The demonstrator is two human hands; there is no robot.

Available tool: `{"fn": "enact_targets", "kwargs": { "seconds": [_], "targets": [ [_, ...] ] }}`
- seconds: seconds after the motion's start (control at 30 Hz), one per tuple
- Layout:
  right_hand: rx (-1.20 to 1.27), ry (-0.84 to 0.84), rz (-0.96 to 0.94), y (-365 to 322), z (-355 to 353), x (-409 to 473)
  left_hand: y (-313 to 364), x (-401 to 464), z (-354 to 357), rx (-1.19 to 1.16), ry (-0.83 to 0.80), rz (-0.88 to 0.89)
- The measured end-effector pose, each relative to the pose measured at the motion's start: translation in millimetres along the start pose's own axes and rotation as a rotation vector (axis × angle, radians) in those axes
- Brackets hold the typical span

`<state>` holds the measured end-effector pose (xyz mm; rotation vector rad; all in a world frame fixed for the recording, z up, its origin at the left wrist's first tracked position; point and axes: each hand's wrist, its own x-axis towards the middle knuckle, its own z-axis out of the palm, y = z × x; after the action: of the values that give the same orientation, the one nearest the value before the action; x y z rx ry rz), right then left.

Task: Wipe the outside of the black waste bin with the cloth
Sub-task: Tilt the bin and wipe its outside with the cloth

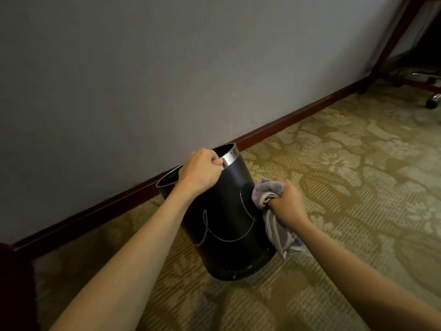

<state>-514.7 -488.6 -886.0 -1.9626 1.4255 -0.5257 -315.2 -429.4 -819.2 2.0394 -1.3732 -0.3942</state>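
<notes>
Black waste bin point(222, 225) is stood on the patterned carpet point(346, 177), close to the grey wall point(143, 68) and its dark red skirting board point(286, 123); a second dark bin point(167, 185) is seen just behind it, partly hidden.

Bin is held at the rim by the left hand point(200, 173) — grip closed over the shiny metal band point(230, 158), fingers curled inside the opening. It appears tipped slightly toward the wall, though the wide lens makes this uncertain.

Grey cloth point(267, 192) is bunched in the right hand point(287, 204), grip closed tight around it, the wad pressed against the bin's right flank; a loose tail is left hanging beside the lower wall of the bin.

Handling, judged: bin is a stiff, smooth cylinder, probably light and empty, so it is likely to slide or rock on the carpet unless steadied. The rim band is the best place to be taken hold of — rigid, with an edge to hook. Wall is glossy, faintly marked with pale curved lines; whether scratches or residue cannot be told. Base edge looks dusty and scuffed.

Cloth is soft, limp, absorbent-looking; it conforms readily to the curve.
</notes>
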Motion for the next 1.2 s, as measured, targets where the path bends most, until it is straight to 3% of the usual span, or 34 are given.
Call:
{"fn": "enact_targets", "kwargs": {
  "seconds": [0.1, 0.2, 0.4, 0.6, 0.77, 1.03, 1.2],
  "targets": [
    [-0.102, 0.068, -0.045, -23.6, 1.2, -0.5, -11.7, 6.7, -6.7, -0.021, 0.022, -0.015],
    [-0.121, 0.161, -0.219, -62.3, 12.4, 2.6, -27.1, 11.8, -15.0, -0.067, 0.057, -0.071],
    [-0.422, 0.023, -0.438, -96.2, 37.5, 8.4, -62.5, 14.6, -32.5, -0.229, 0.082, -0.225],
    [-0.612, -0.174, -0.283, -45.3, 22.6, 4.1, -100.7, 11.1, -51.2, -0.317, 0.158, -0.392],
    [-0.728, -0.100, -0.251, -35.9, 21.9, 0.7, -102.9, 10.6, -46.3, -0.400, 0.178, -0.365],
    [-0.433, 0.163, -0.488, -102.5, 43.0, 2.7, -63.4, 10.4, -26.6, -0.370, 0.060, -0.188],
    [-0.452, 0.163, -0.435, -86.3, 41.6, -1.0, -60.5, 10.7, -26.9, -0.435, 0.048, -0.188]
  ]
}}
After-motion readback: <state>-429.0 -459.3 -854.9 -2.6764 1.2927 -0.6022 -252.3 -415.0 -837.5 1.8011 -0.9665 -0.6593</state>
